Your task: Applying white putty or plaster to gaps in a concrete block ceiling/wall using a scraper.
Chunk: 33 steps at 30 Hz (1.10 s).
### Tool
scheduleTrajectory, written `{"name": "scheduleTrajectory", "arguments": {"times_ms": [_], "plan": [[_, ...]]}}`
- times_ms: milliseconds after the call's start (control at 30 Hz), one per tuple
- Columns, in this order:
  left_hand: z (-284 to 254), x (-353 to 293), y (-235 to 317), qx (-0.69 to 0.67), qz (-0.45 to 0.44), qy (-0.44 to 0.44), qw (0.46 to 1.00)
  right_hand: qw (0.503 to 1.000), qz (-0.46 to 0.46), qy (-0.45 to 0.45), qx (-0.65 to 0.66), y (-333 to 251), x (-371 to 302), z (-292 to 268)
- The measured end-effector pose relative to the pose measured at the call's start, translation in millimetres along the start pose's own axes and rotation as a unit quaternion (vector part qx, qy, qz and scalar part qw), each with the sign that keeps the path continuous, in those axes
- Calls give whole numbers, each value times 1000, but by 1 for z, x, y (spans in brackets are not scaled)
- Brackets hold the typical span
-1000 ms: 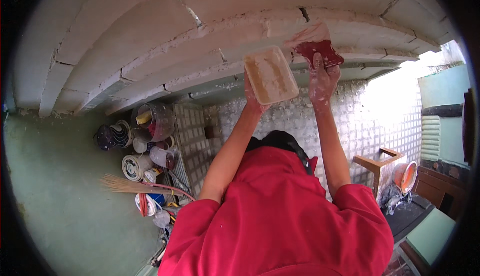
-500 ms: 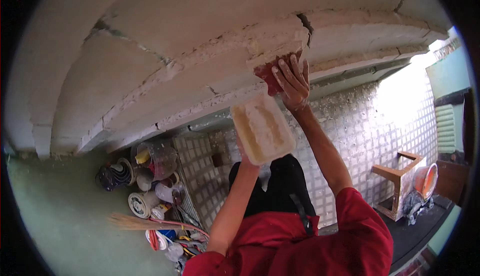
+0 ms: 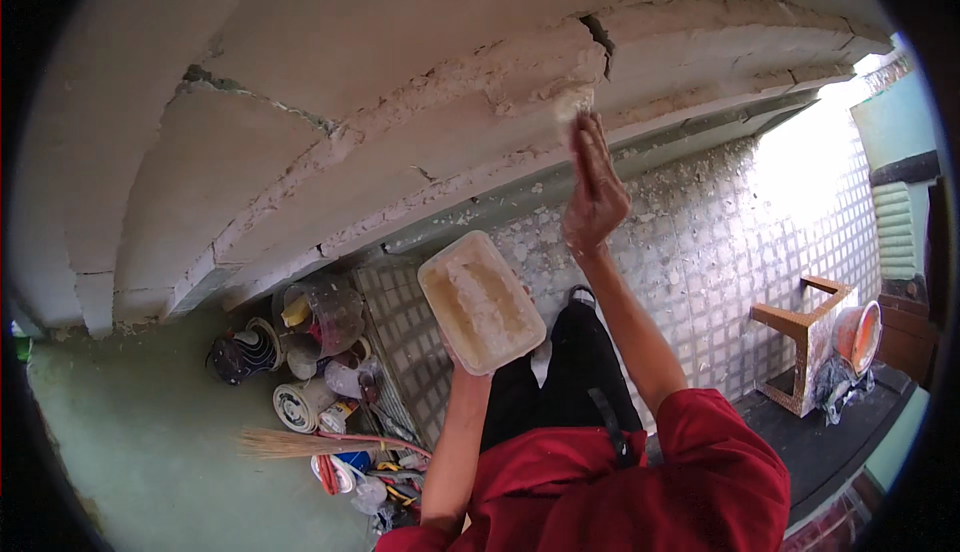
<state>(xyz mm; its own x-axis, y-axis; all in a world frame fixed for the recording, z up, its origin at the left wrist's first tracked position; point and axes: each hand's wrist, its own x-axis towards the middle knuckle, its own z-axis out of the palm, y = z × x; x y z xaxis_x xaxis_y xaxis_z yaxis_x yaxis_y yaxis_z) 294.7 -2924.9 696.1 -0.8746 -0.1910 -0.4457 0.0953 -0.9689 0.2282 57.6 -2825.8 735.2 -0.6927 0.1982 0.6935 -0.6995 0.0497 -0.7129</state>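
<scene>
My left hand supports a cream plastic tub from beneath, most of its fingers hidden by it. Whitish plaster paste lies along the tub's middle. My right hand is raised at the wall ledge, fingers pressed together on a dark red flat spreader. The spreader is seen nearly edge-on and blurred, with a pale lump of plaster at its tip, by the ledge. A rough plastered band runs along the ledge, and a dark crack opens just above the spreader.
Buckets and tubs crowd the left side, with a straw broom beside them. Tiled floor stretches below, littered with flakes near the wall. At right, a wooden stool and an orange-lined bucket stand on a dark surface.
The tub has moved down and left, away from the ledge. My right hand has turned, so the spreader's broad face no longer shows, and plaster now sits at its tip.
</scene>
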Motion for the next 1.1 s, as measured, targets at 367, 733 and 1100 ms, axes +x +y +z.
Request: {"name": "scheduleTrajectory", "arguments": {"times_ms": [367, 733, 1100], "plan": [[129, -108, 17, 7, 19, 6, 1000, 745, 472, 151, 446, -126, 54, -20], [147, -185, 22, -2, 48, 11, 999, 725, 465, 200, 467, -190, 73, -4], [171, -201, 34, -9, 55, -33, 998, 735, 455, 206, 458, -228, 116, 3]]}}
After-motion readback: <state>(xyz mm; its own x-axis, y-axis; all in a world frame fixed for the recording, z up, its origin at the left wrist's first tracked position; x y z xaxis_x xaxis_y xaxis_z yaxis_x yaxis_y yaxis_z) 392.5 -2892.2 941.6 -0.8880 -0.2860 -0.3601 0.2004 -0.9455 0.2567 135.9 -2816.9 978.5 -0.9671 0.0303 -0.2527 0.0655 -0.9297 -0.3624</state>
